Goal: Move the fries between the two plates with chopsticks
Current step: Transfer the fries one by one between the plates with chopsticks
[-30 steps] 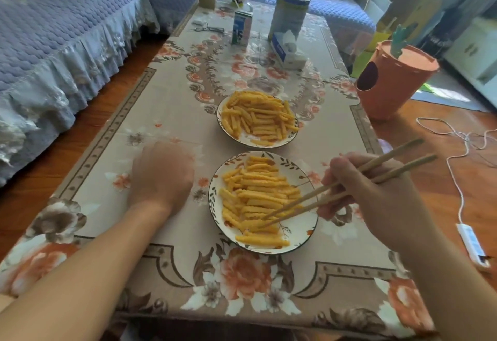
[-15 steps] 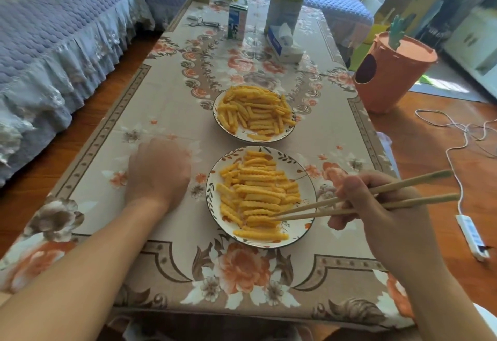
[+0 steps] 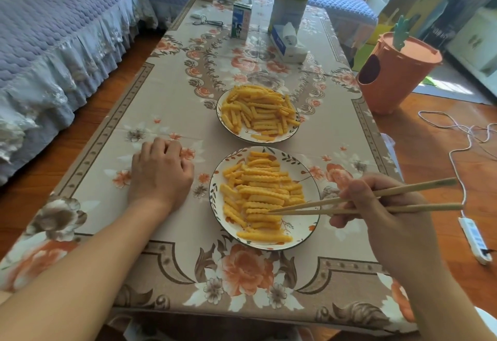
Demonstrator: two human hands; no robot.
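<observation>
Nearest, the right hand (image 3: 387, 222) grips a pair of chopsticks (image 3: 357, 202), whose tips converge on the fries (image 3: 258, 195) in the near plate (image 3: 304, 229), just to that hand's left. Left of this plate the left hand (image 3: 161, 176) rests knuckles-up on the tablecloth (image 3: 166, 104), fingers loosely curled, holding nothing. Beyond both hands sits the far plate (image 3: 269, 140), heaped with more fries (image 3: 258, 110).
</observation>
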